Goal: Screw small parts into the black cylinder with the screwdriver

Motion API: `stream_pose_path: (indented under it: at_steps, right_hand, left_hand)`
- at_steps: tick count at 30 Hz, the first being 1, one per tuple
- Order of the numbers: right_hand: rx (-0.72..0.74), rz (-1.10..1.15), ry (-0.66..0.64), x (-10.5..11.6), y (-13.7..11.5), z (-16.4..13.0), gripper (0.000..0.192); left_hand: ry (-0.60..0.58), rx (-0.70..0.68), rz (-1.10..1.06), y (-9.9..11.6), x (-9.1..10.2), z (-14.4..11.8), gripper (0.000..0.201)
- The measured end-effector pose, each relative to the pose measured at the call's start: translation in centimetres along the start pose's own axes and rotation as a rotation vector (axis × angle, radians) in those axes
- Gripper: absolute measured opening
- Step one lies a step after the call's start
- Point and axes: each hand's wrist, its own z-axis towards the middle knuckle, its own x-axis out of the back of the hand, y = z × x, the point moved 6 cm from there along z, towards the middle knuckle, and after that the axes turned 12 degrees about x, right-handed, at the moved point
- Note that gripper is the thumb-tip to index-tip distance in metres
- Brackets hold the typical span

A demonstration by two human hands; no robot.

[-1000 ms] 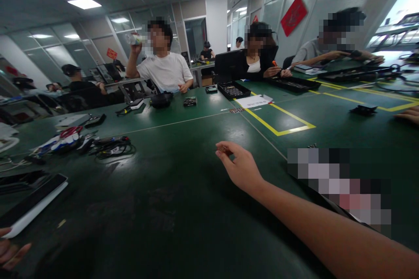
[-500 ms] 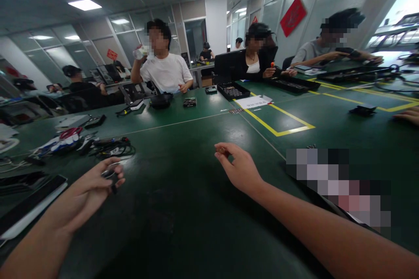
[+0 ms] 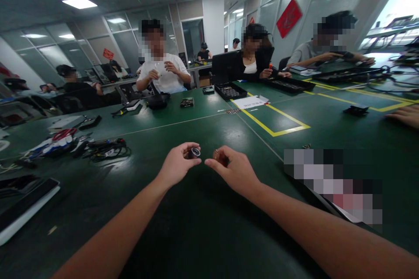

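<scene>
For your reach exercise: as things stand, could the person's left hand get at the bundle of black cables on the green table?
Probably yes. The left hand pinches a small black ring, but bare green table lies between it and the cables; the full fingers are the only hindrance.

A long green table (image 3: 196,209) marked with yellow tape (image 3: 278,124) fills the room. Behind it stand glass partition walls (image 3: 98,48) and a white pillar (image 3: 213,22). Ceiling light panels (image 3: 78,3) glow above the table.

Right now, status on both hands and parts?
Left hand pinching small dark ring part. Right hand pinching small brownish part. Parts close, not touching. Green table between them bare.
</scene>
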Motion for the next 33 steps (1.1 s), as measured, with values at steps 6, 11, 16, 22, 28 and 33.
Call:
stream_pose_path:
  at_steps: [6,11,16,22,28,33]
  right_hand:
    - [0.006,0.026,0.011,0.0,-0.2,-0.1,0.021]
    - [0.011,0.078,0.142,0.8,-0.3,-0.2,0.015]
    - [0.009,0.146,0.248,1.3,0.1,-0.4,0.015]
    - [0.018,0.139,0.183,0.6,0.3,-0.5,0.017]
    - [0.010,0.115,0.148,0.2,0.5,-0.4,0.017]
    - [0.008,0.106,0.184,0.5,0.6,-0.4,0.018]
  left_hand:
    - [0.148,-0.215,0.296,-1.0,-0.8,0.0,0.036]
    - [0.219,-0.284,0.444,-1.7,-0.7,-0.3,0.051]
    - [0.258,-0.279,0.400,-2.0,-0.2,-0.3,0.038]
    - [0.202,-0.363,0.349,-1.4,-0.6,-0.6,0.034]
    - [0.203,-0.331,0.341,-1.3,-0.6,-0.6,0.039]
    - [0.173,-0.355,0.317,-1.3,-0.8,-0.6,0.036]
